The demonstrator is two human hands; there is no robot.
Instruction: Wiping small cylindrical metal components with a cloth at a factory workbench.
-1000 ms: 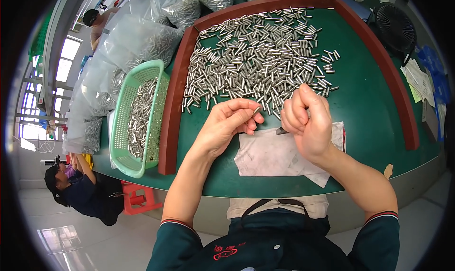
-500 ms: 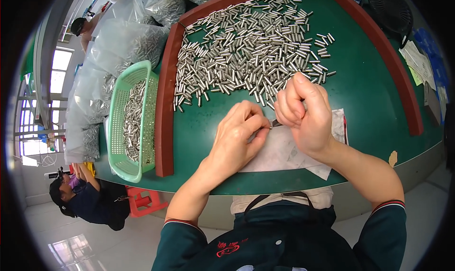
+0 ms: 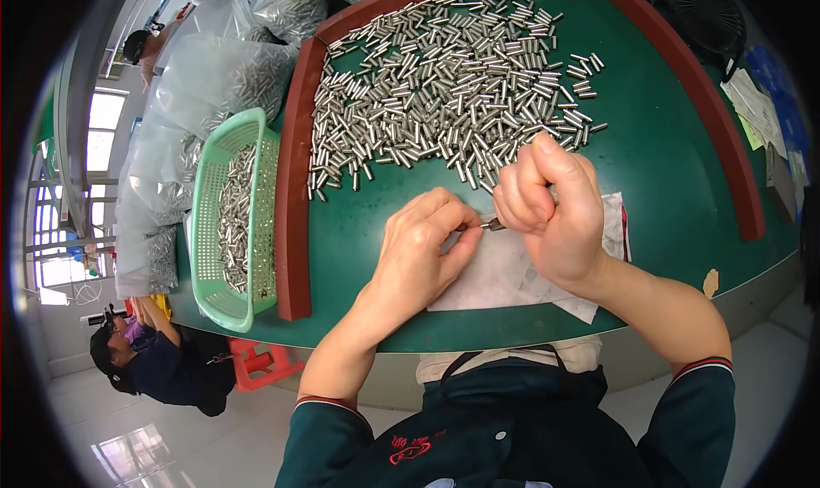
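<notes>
My left hand (image 3: 423, 245) is closed in a pinch, thumb against forefinger, on a small metal pin that its fingertips mostly hide. Facing it, my right hand (image 3: 551, 210) is curled into a fist around a slim dark tool (image 3: 495, 224). Only the tool's tip shows between the two hands, close to the left fingertips; its kind is hidden. Both hands are above a whitish cloth (image 3: 491, 279) near the table's front edge. Beyond them spreads a large heap of short silvery metal pins (image 3: 444, 87).
Dark red rails (image 3: 295, 189) border the green tabletop (image 3: 675, 172). Outside the left rail stands a light green basket (image 3: 269, 257) of pins, beside clear bags (image 3: 201, 78) of more pins. A black fan (image 3: 702, 14) is at far right. Another person (image 3: 158, 351) sits at left.
My left hand has tilted slightly and drawn a little away from the right, so more of the dark tool's tip shows. The right fist stays nearly in place.
</notes>
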